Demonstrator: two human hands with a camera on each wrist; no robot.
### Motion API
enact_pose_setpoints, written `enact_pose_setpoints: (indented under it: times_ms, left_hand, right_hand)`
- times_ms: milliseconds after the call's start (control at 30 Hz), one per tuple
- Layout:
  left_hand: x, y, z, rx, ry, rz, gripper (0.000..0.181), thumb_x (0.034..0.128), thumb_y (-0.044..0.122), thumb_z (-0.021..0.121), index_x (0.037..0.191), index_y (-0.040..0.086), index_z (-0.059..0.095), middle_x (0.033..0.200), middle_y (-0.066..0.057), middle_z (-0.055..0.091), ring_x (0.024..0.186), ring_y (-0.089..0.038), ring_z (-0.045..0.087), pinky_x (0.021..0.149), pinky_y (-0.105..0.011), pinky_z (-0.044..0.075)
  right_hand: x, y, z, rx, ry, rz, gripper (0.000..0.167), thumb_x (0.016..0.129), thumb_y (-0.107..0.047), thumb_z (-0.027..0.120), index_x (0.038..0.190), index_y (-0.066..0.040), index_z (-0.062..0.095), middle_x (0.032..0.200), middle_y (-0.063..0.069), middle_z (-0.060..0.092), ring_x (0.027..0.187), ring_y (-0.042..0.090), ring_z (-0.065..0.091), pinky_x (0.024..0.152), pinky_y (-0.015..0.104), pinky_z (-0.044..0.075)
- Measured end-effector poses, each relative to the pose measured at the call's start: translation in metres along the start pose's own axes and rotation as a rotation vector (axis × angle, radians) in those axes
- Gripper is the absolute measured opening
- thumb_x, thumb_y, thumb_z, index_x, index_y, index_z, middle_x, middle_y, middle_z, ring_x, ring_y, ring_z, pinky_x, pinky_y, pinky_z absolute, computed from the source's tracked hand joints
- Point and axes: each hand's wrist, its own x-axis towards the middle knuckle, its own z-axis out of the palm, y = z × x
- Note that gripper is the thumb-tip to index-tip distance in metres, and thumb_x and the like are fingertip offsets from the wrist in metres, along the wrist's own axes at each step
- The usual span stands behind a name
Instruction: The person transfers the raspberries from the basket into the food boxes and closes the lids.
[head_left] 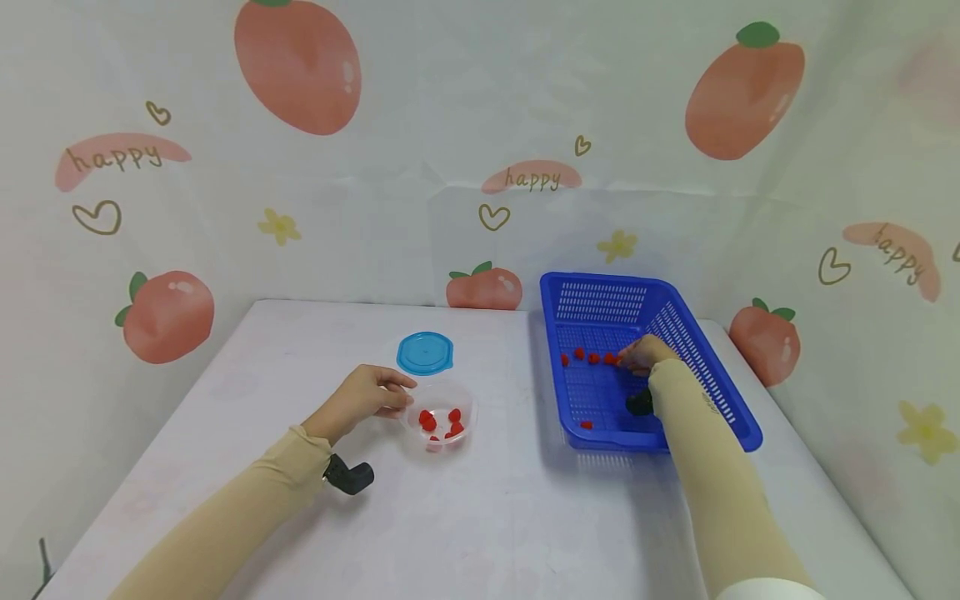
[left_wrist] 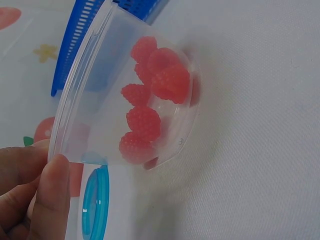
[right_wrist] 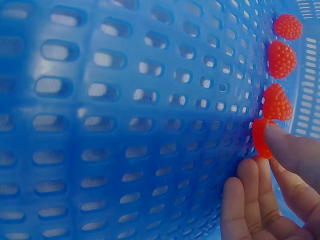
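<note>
A clear round bowl (head_left: pixel 442 442) holding several red raspberries (left_wrist: pixel 144 122) stands on the table. My left hand (head_left: pixel 367 393) pinches its rim between thumb and fingers at the left side; the left wrist view shows the thumb (left_wrist: pixel 54 195) on the bowl wall. Inside the blue basket (head_left: pixel 558 392), my right hand (head_left: pixel 647 354) has thumb and fingers on a red raspberry (right_wrist: pixel 262 138), at the end of a row of raspberries (right_wrist: pixel 282 59). Another raspberry (head_left: pixel 587 425) lies near the basket's front edge.
A blue lid (head_left: pixel 425 353) lies flat on the white table (head_left: pixel 480 517), just behind the bowl. The basket stands at the right with raised walls around my right hand. A printed cloth (head_left: pixel 405 125) hangs behind the table.
</note>
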Motion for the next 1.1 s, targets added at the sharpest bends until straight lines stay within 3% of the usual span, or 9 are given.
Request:
enact_pose_setpoints:
  times_ms: [267, 533, 700, 867, 1000, 1100]
  left_hand:
    - [0.001, 0.001, 0.001, -0.003, 0.002, -0.013, 0.031, 0.0872, 0.006, 0.068, 0.116, -0.003, 0.065, 0.092, -0.011, 0.063, 0.075, -0.015, 0.064, 0.073, -0.028, 0.060]
    - [0.001, 0.001, 0.001, -0.014, 0.000, -0.010, 0.031, 0.0870, 0.005, 0.068, 0.116, -0.003, 0.065, 0.091, -0.010, 0.062, 0.074, -0.014, 0.063, 0.071, -0.026, 0.060]
    - [-0.001, 0.001, 0.001, -0.010, 0.000, -0.010, 0.031, 0.0871, 0.006, 0.068, 0.116, -0.003, 0.065, 0.092, -0.011, 0.063, 0.074, -0.014, 0.063, 0.072, -0.027, 0.060]
    - [-0.001, 0.002, 0.000, -0.006, -0.001, -0.008, 0.031, 0.0872, 0.006, 0.068, 0.117, -0.003, 0.065, 0.093, -0.011, 0.063, 0.074, -0.015, 0.063, 0.072, -0.027, 0.059]
    - [0.000, 0.001, 0.001, -0.010, -0.005, -0.008, 0.032, 0.0871, 0.006, 0.068, 0.118, -0.004, 0.064, 0.093, -0.011, 0.063, 0.074, -0.014, 0.063, 0.072, -0.027, 0.059]
    - [-0.001, 0.001, 0.000, -0.013, -0.008, -0.006, 0.033, 0.0872, 0.006, 0.068, 0.118, -0.004, 0.064, 0.092, -0.011, 0.063, 0.074, -0.014, 0.063, 0.072, -0.027, 0.059]
  right_hand:
    - [-0.003, 0.000, 0.000, 0.008, -0.004, -0.003, 0.010, 0.089, -0.004, 0.064, 0.097, 0.002, 0.067, 0.085, 0.001, 0.064, 0.083, 0.016, 0.061, 0.074, 0.028, 0.058]
    - [-0.006, -0.003, -0.002, 0.081, 0.060, -0.021, 0.016, 0.090, -0.004, 0.063, 0.103, 0.004, 0.065, 0.080, -0.002, 0.065, 0.076, 0.013, 0.059, 0.070, 0.025, 0.057]
    - [-0.018, -0.011, -0.003, 0.154, 0.063, -0.107, 0.028, 0.093, -0.007, 0.061, 0.115, 0.011, 0.060, 0.087, -0.001, 0.067, 0.074, 0.009, 0.059, 0.070, 0.021, 0.056]
    - [-0.029, -0.025, -0.002, 0.314, 0.034, -0.191, 0.039, 0.095, -0.007, 0.059, 0.126, 0.013, 0.050, 0.082, -0.008, 0.066, 0.069, 0.000, 0.061, 0.072, 0.017, 0.056]
    - [-0.039, -0.038, -0.002, 0.372, 0.023, -0.223, 0.048, 0.098, -0.014, 0.057, 0.136, 0.010, 0.043, 0.109, 0.003, 0.064, 0.085, 0.001, 0.061, 0.081, 0.015, 0.054]
    - [-0.048, -0.048, -0.002, 0.387, 0.000, -0.253, 0.052, 0.099, -0.019, 0.054, 0.141, 0.008, 0.039, 0.137, 0.018, 0.049, 0.110, 0.013, 0.057, 0.092, 0.017, 0.051]
